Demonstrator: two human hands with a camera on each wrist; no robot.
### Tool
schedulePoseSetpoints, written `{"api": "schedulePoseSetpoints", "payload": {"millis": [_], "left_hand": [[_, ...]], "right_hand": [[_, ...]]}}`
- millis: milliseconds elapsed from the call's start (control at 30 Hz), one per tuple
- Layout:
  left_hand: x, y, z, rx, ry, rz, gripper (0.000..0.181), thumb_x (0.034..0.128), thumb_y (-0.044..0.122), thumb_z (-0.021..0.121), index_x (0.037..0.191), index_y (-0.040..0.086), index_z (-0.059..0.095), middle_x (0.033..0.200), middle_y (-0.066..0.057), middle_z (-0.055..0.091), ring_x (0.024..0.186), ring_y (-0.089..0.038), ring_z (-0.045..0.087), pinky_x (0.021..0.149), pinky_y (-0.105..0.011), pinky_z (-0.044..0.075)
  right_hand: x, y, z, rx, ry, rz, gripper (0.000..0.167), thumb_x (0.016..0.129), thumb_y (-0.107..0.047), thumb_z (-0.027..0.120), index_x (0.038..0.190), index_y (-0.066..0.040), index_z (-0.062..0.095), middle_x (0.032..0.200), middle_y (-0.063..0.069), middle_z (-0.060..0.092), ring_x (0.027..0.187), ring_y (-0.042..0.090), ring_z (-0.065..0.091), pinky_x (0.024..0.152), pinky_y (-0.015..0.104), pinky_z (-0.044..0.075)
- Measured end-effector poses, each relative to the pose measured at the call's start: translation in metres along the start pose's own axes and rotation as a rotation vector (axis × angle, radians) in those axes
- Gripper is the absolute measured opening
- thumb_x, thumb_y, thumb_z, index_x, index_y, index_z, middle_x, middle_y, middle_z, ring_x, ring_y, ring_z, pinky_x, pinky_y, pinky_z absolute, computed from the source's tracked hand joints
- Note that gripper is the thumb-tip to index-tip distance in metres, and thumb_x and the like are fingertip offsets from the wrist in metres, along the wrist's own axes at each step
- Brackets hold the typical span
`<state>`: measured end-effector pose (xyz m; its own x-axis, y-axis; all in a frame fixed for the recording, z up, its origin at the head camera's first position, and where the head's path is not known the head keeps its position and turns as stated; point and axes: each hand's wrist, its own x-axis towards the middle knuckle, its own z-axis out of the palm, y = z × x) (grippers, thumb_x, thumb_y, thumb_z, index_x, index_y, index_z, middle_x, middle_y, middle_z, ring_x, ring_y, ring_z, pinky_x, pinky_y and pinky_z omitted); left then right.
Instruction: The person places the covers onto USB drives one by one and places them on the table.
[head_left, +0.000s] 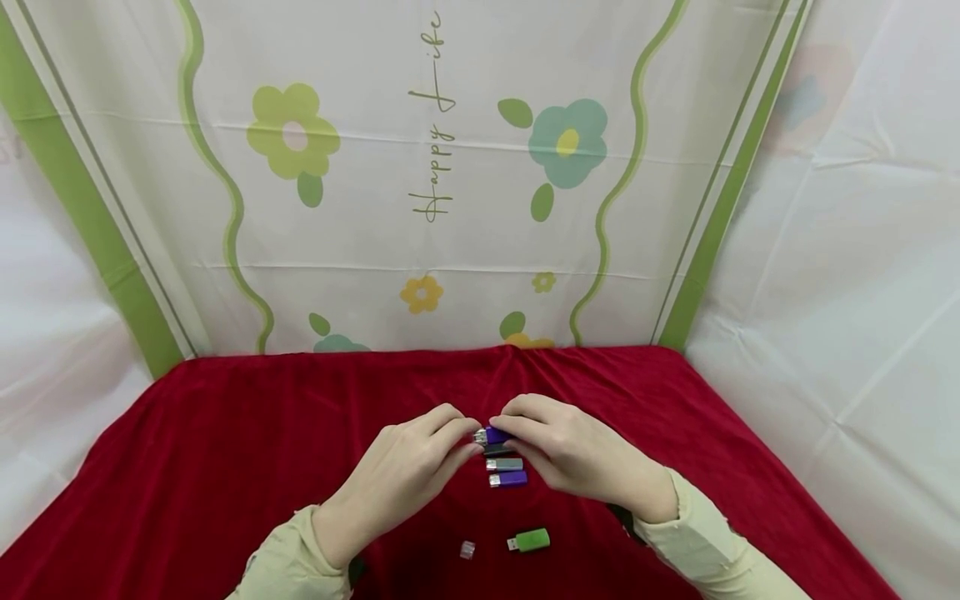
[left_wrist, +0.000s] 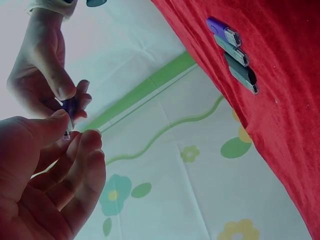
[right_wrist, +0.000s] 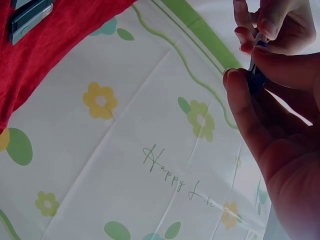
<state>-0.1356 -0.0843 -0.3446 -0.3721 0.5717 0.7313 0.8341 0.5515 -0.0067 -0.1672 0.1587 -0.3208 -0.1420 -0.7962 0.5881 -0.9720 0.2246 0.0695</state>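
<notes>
Above the red cloth, both hands meet at a purple USB flash drive (head_left: 497, 435). My right hand (head_left: 577, 446) pinches its purple body between thumb and fingers. At its plug end, my left hand (head_left: 408, 462) pinches a clear cap (head_left: 480, 436) between thumb and fingertip. Whether the cap is fully seated on the plug I cannot tell. In the left wrist view the flash drive (left_wrist: 70, 106) is partly hidden by fingers. Just below the hands lie a dark flash drive (head_left: 498, 449), a grey one (head_left: 505, 464) and another purple one (head_left: 508, 479), side by side with clear caps.
Closer to me, a green flash drive (head_left: 532, 540) lies with its metal plug bare. A loose clear cap (head_left: 467, 550) lies to its left. The red cloth (head_left: 225, 450) covers the table, and a white flower-print curtain (head_left: 360, 233) hangs behind it.
</notes>
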Motion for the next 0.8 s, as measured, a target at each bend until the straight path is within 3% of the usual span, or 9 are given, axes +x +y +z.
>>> {"api": "schedulePoseSetpoints", "payload": {"millis": [800], "left_hand": [[-0.0003,0.0003,0.0011,0.022,-0.005,0.026,0.021,0.0877,0.015,0.076,0.105,0.006,0.068,0.093,0.001,0.061,0.064,-0.004,0.053,0.056,-0.012,0.046]], "right_hand": [[-0.0001,-0.0009,0.0028,-0.022,0.007,-0.024,0.035,0.079,0.010,0.073,0.112,0.001,0.068,0.106,0.004,0.060,0.094,0.013,0.059,0.085,0.020,0.049]]}}
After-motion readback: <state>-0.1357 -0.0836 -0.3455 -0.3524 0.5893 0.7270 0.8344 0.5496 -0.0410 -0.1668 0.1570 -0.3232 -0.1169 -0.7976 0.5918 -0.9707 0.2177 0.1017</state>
